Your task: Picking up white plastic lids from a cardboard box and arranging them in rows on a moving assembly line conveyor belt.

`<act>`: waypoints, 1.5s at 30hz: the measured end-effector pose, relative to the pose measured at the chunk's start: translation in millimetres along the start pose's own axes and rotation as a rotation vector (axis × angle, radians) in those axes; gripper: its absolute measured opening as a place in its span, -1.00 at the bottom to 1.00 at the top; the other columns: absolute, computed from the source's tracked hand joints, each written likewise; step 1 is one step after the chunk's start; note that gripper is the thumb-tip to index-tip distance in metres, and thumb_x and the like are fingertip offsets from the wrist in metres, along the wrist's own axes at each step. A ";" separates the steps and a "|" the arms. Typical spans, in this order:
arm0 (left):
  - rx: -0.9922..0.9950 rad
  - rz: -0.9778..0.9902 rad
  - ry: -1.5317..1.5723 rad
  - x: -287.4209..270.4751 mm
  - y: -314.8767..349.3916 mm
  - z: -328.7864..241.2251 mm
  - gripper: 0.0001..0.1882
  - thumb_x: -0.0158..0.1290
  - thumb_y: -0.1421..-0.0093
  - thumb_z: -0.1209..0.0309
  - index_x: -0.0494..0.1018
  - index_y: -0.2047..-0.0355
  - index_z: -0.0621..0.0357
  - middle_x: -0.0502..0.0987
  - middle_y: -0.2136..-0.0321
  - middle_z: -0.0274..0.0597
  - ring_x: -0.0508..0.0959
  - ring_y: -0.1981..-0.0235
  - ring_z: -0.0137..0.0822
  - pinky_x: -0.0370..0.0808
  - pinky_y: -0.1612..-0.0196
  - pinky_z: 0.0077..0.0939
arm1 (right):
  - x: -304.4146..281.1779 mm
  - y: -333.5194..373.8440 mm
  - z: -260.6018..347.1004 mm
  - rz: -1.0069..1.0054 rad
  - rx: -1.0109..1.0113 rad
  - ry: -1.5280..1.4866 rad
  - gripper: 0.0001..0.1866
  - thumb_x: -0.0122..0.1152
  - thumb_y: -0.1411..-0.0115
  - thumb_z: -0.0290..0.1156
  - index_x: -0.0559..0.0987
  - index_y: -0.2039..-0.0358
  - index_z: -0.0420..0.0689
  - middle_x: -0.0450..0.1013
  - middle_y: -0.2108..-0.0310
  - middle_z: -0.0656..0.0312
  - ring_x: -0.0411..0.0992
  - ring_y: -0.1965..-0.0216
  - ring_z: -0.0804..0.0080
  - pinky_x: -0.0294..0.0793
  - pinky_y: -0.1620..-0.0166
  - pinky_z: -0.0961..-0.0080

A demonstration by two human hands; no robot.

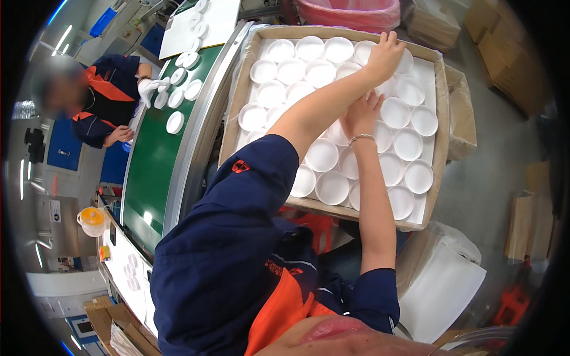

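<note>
1. Across the bottom of the frame, a navy left sleeve [219, 231] and a navy right sleeve [375, 299] are seen, with both forearms stretched toward the upper right.
2. From the centre to the upper right, a film-lined box [440, 118] is filled with white dishes [393, 113], round and shallow, set side by side in close rows.
3. Just right of centre, the right hand [360, 114], worn with a bracelet [361, 138] at the wrist, is held over the dishes with its fingers extended and slightly parted; whether a dish is gripped cannot be told.
4. Farther up, near the box's upper right corner, the left hand [385, 56] is reached across above the right one, its fingers bent beside a white dish [405, 61]; whether that rim is pinched cannot be told, as the fingertips are partly hidden.
5. At lower right, beside the box, white sheeting [442, 285] is seen.
6. At upper left, round white pieces [175, 123] are scattered on a green conveyor belt [148, 160].
7. Beyond the belt, some pieces are being reached by a co-worker's gloved hand [153, 89].
8. Along the top edge, a pink-lined bin [350, 13] is partly shown; cartons [499, 47] are stacked at upper right.
</note>
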State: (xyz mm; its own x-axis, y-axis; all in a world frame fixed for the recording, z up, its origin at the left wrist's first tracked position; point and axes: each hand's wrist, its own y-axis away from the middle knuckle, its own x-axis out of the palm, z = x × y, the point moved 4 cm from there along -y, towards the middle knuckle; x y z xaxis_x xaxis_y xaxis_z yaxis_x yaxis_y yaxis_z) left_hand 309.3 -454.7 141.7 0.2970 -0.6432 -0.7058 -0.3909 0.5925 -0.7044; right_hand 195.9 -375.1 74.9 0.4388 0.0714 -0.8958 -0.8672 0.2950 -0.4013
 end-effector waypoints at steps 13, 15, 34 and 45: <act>-0.067 0.029 0.001 26.1 25.1 41.1 -0.64 -0.02 -0.10 0.28 0.54 0.07 -0.31 0.38 0.03 0.00 0.34 -0.08 -0.01 0.23 -0.04 0.16 | 18.8 -0.3 0.1 -0.099 -0.190 0.061 -0.29 0.10 -0.14 0.00 0.29 -0.20 -0.18 0.18 -0.24 -0.03 0.06 -0.30 0.03 -0.11 -0.31 -0.12; -0.056 0.135 -0.144 40.4 43.9 31.4 -0.72 0.03 -0.06 0.14 0.60 0.22 -0.32 0.38 0.03 -0.06 0.29 -0.12 -0.01 0.15 -0.09 0.20 | 18.4 6.4 -4.8 0.078 -0.081 0.163 -0.37 0.08 -0.20 -0.13 0.27 -0.22 -0.13 0.19 -0.25 0.05 0.14 -0.25 0.06 -0.04 -0.29 -0.16; -0.168 0.358 0.056 -127.4 165.8 125.8 -0.40 -0.09 -0.24 -0.04 0.23 -0.24 -0.15 0.27 -0.17 0.01 0.22 -0.26 -0.07 -0.05 -0.23 0.43 | -7.9 1.9 2.5 0.005 -0.058 0.000 -0.61 0.05 -0.25 -0.15 0.43 -0.06 0.04 0.29 -0.12 0.23 0.17 -0.23 0.22 -0.02 -0.29 -0.04; -0.548 0.128 -0.007 -381.9 296.4 156.5 -0.51 0.09 -0.14 0.37 0.34 -0.12 0.02 0.31 -0.11 0.04 0.32 -0.14 0.01 0.24 -0.17 -0.02 | -4.3 4.1 -17.4 -0.041 -0.087 -0.012 -0.62 0.00 -0.27 -0.12 0.47 -0.05 0.06 0.34 -0.09 0.27 0.23 -0.19 0.26 0.02 -0.27 0.13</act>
State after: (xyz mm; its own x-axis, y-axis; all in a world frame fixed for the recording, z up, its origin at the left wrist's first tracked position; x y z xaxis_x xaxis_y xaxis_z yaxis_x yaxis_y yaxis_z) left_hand 216.4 42.5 190.6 0.2226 -0.5784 -0.7848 -0.8189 0.3259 -0.4725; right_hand 186.5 -390.7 73.8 0.4763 0.0723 -0.8763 -0.8655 0.2140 -0.4528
